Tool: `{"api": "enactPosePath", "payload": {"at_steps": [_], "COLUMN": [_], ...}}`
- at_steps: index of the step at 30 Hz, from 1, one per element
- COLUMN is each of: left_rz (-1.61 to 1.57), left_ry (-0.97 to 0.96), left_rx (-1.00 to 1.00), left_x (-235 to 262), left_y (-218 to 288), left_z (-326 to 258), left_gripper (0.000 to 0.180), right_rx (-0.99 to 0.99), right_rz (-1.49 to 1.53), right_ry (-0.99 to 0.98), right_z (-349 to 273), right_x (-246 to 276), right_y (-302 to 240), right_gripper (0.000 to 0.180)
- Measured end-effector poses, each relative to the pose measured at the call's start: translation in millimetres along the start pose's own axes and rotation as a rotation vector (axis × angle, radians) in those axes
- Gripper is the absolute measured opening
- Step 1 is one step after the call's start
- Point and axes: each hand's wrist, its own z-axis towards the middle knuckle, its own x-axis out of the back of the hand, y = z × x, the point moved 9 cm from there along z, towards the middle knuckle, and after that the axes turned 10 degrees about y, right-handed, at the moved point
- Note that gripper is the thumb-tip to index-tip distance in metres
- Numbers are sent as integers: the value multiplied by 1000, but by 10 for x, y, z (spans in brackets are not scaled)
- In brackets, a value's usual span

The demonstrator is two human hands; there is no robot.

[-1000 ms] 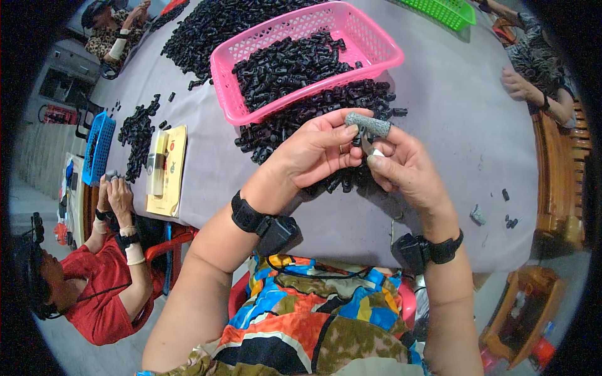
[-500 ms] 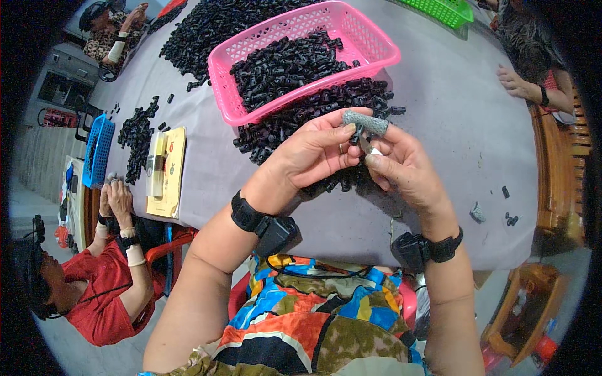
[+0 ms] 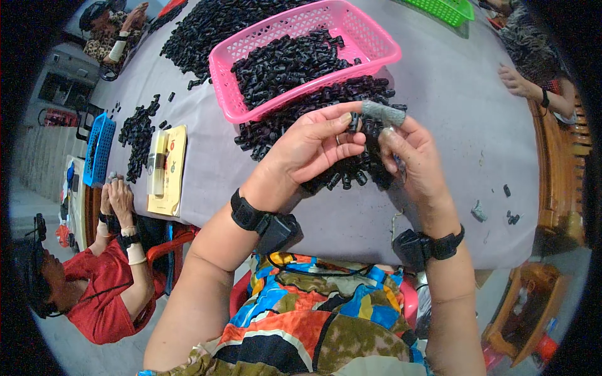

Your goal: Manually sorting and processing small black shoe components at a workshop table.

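My left hand [image 3: 313, 143] pinches a small black plastic fitting [image 3: 355, 122] between thumb and forefinger, above a heap of similar black fittings [image 3: 269, 136]. Close beside it is my right hand [image 3: 411, 147], its forefinger covered by a grey wrap [image 3: 385, 113] that reaches toward the left fingertips. The right thumb and fingers are bent together. A thin pale thing shows at the right fingers, too small to name. Beyond the hands, a pink basket [image 3: 303, 96] holds many more black fittings.
A larger black heap [image 3: 194, 44] lies at the back left. At left are a small pile [image 3: 137, 135], a yellow booklet [image 3: 177, 169] and a blue basket [image 3: 98, 150]. A green basket [image 3: 448, 9] stands far right. Co-workers sit left, far left and right. Scraps [image 3: 479, 212] lie at right.
My right hand has drawn slightly right, and its thumb has shifted up and right. My left hand keeps the black fitting, now more visible. The right-hand co-worker has shifted slightly.
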Motion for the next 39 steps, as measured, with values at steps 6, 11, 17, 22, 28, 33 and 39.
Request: {"api": "enactPosePath", "payload": {"at_steps": [6, 11, 17, 22, 28, 33, 39], "left_rz": [46, 52, 74, 98, 634, 1677, 1587], "left_ry": [135, 81, 92, 91, 293, 617, 196], "left_rx": [-80, -82, -59, -64, -699, -1395, -1032], "left_x": [73, 115, 139, 102, -79, -361, -512], "left_y": [105, 109, 95, 83, 794, 1315, 931], "left_z": [-12, -1, -1, -5, -299, -687, -519], "left_gripper": [31, 30, 34, 37, 26, 27, 17], "right_rx": [29, 34, 17, 5, -12, 23, -2], "right_rz": [15, 12, 5, 2, -43, -35, -65], "right_ry": [122, 96, 91, 86, 79, 80, 110], "right_z": [21, 23, 25, 21, 8, 20, 9], "right_x": [115, 86, 80, 89, 57, 49, 61], "right_y": [-23, -28, -6, 18, -9, 1, -24], "right_gripper": [25, 23, 22, 22, 24, 26, 26]}}
